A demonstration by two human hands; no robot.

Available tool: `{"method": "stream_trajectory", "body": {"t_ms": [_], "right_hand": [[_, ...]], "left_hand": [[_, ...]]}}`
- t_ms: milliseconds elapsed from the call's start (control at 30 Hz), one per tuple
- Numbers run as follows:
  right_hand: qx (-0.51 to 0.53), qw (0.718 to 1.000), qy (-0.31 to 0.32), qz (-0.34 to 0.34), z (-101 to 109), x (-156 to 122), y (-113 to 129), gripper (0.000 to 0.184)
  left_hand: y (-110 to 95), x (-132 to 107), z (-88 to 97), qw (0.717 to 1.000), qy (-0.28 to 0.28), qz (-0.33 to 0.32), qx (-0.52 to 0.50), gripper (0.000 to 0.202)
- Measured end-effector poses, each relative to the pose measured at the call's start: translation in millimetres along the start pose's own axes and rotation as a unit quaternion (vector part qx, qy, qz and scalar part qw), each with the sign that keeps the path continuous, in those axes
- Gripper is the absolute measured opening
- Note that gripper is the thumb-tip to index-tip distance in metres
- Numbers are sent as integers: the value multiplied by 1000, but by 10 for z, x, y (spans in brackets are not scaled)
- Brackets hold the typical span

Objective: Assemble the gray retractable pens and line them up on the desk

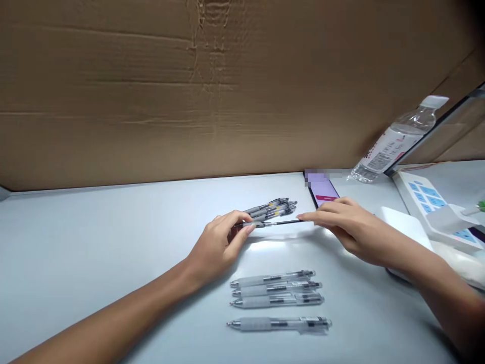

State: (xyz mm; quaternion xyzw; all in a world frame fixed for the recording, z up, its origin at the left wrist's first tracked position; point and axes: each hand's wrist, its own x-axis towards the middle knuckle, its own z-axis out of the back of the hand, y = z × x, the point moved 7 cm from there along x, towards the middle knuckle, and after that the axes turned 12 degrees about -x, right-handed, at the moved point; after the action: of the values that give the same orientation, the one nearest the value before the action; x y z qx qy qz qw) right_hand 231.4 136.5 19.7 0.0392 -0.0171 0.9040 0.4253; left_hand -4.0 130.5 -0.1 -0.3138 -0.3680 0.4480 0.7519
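While left hand [217,247] pinches pen [282,222], right hand [346,225] seemingly touches tip.

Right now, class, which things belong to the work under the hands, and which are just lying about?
In use: left hand, right hand, the pen held between them, the pen bundle behind it, four pens laid out in front.
Lying about: phone, water bottle, blue-keyed panel.

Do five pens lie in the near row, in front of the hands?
No, only four pens lie there, three close together and one apart, nearest the camera.
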Motion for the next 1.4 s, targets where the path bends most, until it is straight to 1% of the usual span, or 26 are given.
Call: {"method": "stream_trajectory", "body": {"t_ms": [167, 333, 467, 567, 767, 900, 1067, 1167, 1267, 1400], "right_hand": [[14, 999, 38, 3, -4, -19, -64, 44], [12, 1000, 22, -11, 38, -36, -95, 41], [2, 999, 38, -21, 30, -66, -135, 40], [1, 999, 38, -27, 45, -96, -142, 38], [29, 998, 58, -12, 59, -98, -42, 41], [56, 995, 85, 1, 15, -91, 53, 42], [52, 997, 58, -25, 32, -118, 50, 34], [55, 995, 75, -43, 34, -129, 42, 27], [55, 994, 86, -38, 52, -124, 81, 24], [57, 996, 69, -16, 96, -101, 135, 25]], "left_hand": [[-18, 10, 7, 1000, -5, -3, 14, 17], [-25, 7, 12, 1000, -13, -1, 21, 17], [-22, 3, 16, 1000, -18, 4, 20, 17], [-10, 5, 8, 1000, -15, 7, 24, 16], [-2, 15, 9, 998, -13, 4, 59, 11], [-14, 19, 0, 997, -2, -2, 72, 11], [5, 25, -31, 997, 16, -4, 75, 10], [15, 26, -44, 997, 22, -5, 76, 10], [16, 26, -43, 997, 23, -3, 78, 10], [2, 27, -38, 996, 23, -8, 81, 10]]}}
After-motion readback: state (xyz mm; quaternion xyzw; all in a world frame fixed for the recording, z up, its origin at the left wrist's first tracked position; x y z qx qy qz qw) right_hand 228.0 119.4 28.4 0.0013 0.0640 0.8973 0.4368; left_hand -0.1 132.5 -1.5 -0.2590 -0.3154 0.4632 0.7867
